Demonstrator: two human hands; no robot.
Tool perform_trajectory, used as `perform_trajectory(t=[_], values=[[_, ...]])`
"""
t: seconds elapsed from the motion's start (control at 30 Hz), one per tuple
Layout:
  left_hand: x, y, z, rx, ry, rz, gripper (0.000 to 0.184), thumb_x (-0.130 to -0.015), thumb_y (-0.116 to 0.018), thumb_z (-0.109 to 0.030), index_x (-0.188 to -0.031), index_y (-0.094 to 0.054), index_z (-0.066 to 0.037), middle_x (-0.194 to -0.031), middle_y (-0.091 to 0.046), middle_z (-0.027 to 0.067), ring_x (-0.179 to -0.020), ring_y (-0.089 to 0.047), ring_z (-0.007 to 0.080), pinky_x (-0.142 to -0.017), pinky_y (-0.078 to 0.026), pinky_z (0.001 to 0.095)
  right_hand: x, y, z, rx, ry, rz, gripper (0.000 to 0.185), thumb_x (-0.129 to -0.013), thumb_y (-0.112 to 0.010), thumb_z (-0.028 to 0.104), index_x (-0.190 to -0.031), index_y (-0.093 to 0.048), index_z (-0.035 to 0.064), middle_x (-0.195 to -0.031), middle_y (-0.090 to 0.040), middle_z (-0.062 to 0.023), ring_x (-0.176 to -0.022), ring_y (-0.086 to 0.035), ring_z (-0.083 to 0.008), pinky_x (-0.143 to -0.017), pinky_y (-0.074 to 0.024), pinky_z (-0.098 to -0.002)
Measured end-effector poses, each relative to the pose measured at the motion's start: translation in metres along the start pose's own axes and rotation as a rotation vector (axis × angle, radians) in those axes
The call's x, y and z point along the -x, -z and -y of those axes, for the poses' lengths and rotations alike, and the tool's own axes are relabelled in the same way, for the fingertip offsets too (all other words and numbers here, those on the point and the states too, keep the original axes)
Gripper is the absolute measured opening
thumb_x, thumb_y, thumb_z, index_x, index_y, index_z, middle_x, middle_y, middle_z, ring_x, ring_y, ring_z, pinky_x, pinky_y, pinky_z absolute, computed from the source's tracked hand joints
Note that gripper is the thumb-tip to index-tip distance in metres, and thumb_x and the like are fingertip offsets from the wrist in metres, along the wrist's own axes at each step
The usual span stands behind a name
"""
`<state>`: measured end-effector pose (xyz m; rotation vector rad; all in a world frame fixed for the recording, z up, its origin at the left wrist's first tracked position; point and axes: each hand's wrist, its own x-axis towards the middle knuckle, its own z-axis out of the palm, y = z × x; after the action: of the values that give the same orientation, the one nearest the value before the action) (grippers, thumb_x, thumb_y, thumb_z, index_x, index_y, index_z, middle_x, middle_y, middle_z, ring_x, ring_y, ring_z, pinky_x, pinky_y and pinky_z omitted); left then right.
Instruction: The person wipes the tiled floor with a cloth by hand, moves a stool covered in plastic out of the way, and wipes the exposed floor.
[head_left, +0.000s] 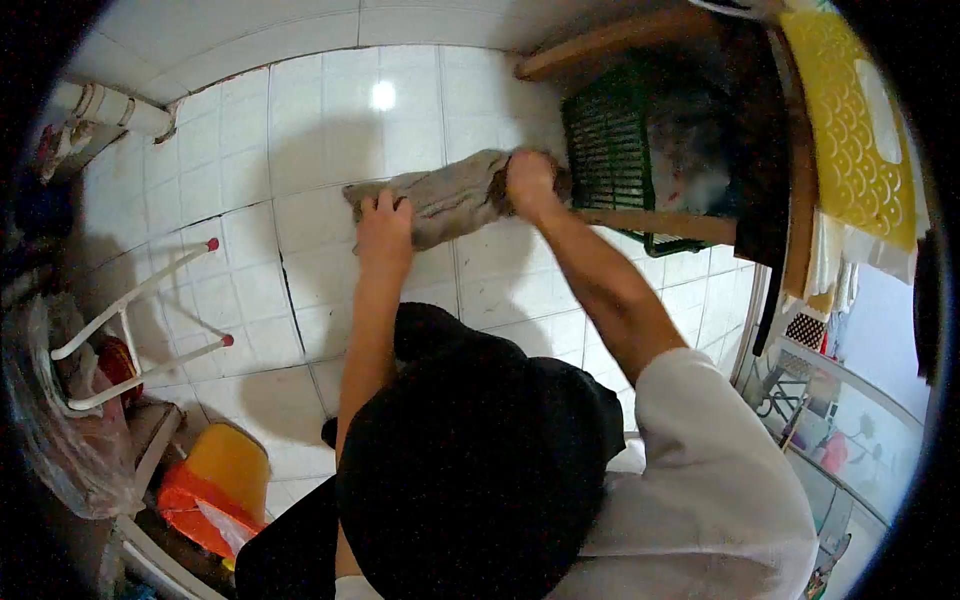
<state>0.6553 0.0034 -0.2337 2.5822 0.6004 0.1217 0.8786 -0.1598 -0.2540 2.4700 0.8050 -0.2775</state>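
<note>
A long grey-brown cloth (pixel 450 198) lies bunched on the white tiled floor (pixel 330 230). My left hand (pixel 385 225) rests on its left end, fingers slightly apart and pressed onto the fabric. At the cloth's right end, my right hand (pixel 530 180) is closed round a gathered, darker part of it. That right end is close beside a green plastic basket (pixel 607 140). The fabric under both hands is hidden.
A white-legged stool (pixel 125 310) with red tips lies at the left. Below it is an orange and yellow bucket (pixel 225 475). Wooden bars (pixel 660 222) frame the basket. A yellow patterned packet (pixel 850 120) is at the upper right.
</note>
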Motion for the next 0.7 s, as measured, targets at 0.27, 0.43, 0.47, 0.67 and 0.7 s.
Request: perform_trajectory(t=[0.27, 0.43, 0.47, 0.67, 0.7], values=[[0.008, 0.007, 0.000, -0.022, -0.001, 0.093, 0.023, -0.080, -0.065, 0.003, -0.102, -0.065, -0.002, -0.115, -0.057, 0.0160, -0.111, -0.057, 0.0411, -0.087, -0.055, 0.0473, -0.027, -0.020, -0.017, 0.005, -0.077, -0.130, 0.027, -0.094, -0.058, 0.013, -0.115, -0.070, 0.0017, -0.129, -0.061, -0.0203, -0.115, -0.063, -0.0369, -0.086, -0.0587, -0.0474], [0.007, -0.007, 0.006, -0.020, 0.010, -0.083, 0.024, -0.082, -0.064, 0.000, -0.106, -0.065, -0.004, -0.118, -0.058, 0.0153, -0.111, -0.056, 0.0399, -0.089, -0.054, 0.0475, -0.054, 0.038, -0.010, -0.229, -0.151, -0.106, 0.029, -0.093, -0.058, 0.012, -0.120, -0.062, 0.0007, -0.121, -0.063, -0.0207, -0.109, -0.063, -0.0361, -0.090, -0.0551, -0.0461], [0.007, -0.008, 0.008, -0.039, 0.037, -0.075, 0.024, -0.083, -0.064, 0.000, -0.106, -0.065, -0.005, -0.118, -0.058, 0.0150, -0.111, -0.056, 0.0396, -0.090, -0.054, 0.0477, -0.049, 0.029, -0.002, -0.171, -0.076, -0.230, 0.028, -0.090, -0.061, 0.011, -0.116, -0.061, 0.0014, -0.116, -0.063, -0.0200, -0.104, -0.062, -0.0346, -0.086, -0.0542, -0.0456], [0.013, 0.006, 0.036, -0.229, 0.289, -0.142, 0.030, -0.079, -0.069, -0.003, -0.108, -0.064, -0.009, -0.119, -0.058, 0.0129, -0.112, -0.056, 0.0383, -0.092, -0.052, 0.0474, 0.021, 0.031, 0.084, -0.804, 0.294, -0.275, 0.021, -0.087, -0.059, 0.009, -0.107, -0.061, 0.0043, -0.116, -0.060, -0.0230, -0.105, -0.059, -0.0402, -0.091, -0.0481, -0.0512], [0.018, 0.014, 0.051, -0.260, 0.332, -0.122, 0.033, -0.079, -0.069, -0.003, -0.110, -0.064, -0.009, -0.120, -0.058, 0.0134, -0.113, -0.056, 0.0394, -0.094, -0.051, 0.0478, 0.036, 0.051, 0.100, -1.102, 0.233, -0.089, 0.024, -0.087, -0.058, 0.008, -0.111, -0.061, 0.0042, -0.121, -0.059, -0.0230, -0.109, -0.059, -0.0402, -0.092, -0.0482, -0.0512]])
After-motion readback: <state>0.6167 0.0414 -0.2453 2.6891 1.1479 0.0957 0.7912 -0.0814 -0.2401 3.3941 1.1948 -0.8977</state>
